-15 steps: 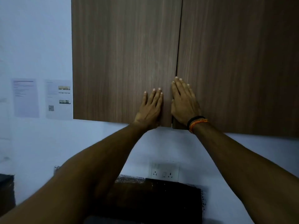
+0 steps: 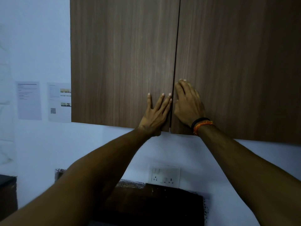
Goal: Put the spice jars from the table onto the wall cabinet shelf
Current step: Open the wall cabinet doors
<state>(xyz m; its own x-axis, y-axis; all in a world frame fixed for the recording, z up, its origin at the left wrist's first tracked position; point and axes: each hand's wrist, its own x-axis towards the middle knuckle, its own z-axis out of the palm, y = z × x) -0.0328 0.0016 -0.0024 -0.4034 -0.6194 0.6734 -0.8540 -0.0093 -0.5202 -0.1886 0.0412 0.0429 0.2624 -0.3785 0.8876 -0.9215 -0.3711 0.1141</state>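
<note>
Risk assessment, taken from 9 o'clock to 3 o'clock: two paper notices hang on the wall, clear of any door swing. Left hand lies flat, fingers spread wide, on the left cabinet door beside the centre seam, holding nothing. Right hand lies flat, fingers together, on the right cabinet door at the seam, also holding nothing. Both doors appear closed, and no handles are visible. Likely faults: fingers pinched in the seam; a door swinging toward the head when released. Spice jars and shelf are not in view; only a dark surface shows at 6 o'clock.
</note>
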